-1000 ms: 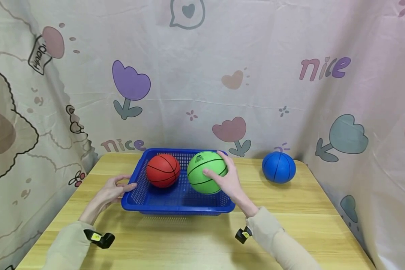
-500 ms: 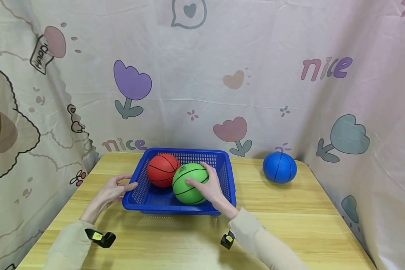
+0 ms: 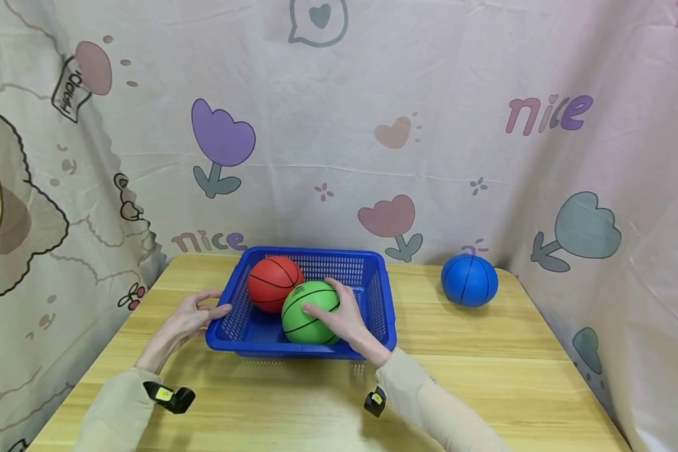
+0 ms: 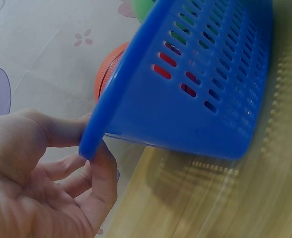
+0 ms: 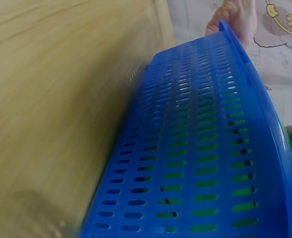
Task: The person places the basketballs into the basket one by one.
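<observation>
A blue plastic basket (image 3: 294, 348) with perforated walls stands on the wooden table. My left hand (image 3: 185, 319) pinches its left rim; in the left wrist view the thumb and fingers of that left hand (image 4: 32, 168) close over the lip of the basket (image 4: 136, 111). Inside the basket, at the back left, rests a red toy basketball (image 3: 272, 285). My right hand (image 3: 350, 320) grips a green toy basketball (image 3: 304, 319) from its right side, down inside the basket near the front wall. Green shows through slots of the basket wall (image 5: 262, 129) in the right wrist view.
A blue toy basketball (image 3: 469, 280) sits on the table (image 3: 520, 370) at the back right, apart from the basket. Behind the table hangs a printed cloth (image 3: 316, 113), with more of it along both sides.
The right hand has carried the green basketball left, toward me and lower into the basket, close beside the red one. My left hand has stayed on the rim.
</observation>
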The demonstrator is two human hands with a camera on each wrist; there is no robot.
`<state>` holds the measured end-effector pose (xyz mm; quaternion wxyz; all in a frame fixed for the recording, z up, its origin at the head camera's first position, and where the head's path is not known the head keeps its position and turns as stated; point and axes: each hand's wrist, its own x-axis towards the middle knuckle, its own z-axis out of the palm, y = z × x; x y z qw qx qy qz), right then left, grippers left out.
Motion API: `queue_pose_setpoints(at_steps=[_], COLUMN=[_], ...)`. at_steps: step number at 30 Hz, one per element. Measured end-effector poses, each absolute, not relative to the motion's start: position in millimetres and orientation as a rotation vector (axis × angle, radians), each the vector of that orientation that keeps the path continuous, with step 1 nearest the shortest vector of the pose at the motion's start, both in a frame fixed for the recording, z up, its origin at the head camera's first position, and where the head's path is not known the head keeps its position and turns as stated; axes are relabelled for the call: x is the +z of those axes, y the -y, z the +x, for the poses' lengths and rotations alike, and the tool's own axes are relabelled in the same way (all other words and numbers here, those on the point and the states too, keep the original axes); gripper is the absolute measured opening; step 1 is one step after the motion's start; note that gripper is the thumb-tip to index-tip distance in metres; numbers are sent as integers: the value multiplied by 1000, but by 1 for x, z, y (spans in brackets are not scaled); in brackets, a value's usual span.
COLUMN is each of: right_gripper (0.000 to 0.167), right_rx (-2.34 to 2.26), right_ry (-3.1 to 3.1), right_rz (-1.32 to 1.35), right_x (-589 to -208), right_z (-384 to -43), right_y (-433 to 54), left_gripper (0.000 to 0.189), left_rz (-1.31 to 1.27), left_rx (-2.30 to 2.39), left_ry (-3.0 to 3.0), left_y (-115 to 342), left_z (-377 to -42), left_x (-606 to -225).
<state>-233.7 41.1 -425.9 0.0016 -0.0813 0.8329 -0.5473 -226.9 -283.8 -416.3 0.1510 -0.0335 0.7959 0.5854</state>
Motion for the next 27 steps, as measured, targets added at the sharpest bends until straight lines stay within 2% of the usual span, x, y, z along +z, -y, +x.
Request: queue_pose_setpoints(at_steps=[14,21,27], right_gripper=[81,96,97], right_rx=[-1594,-1493,-1474], right_ry=[-2410,-2391,-2450], right_rz=[-383,-457,-528], right_x=[-424,-426,-426], right_z=[-246,-248,-247], right_y=[-55,-65,-67], left_gripper=[73,75,76], left_rz=[-69,-64,-68], left_rx=[1669,1677,1677], left_ry=[-2289,-2278,-2272], left_y=[285,285,285], left_z=[-227,-227,-227], left_x=[-415,-414,-414])
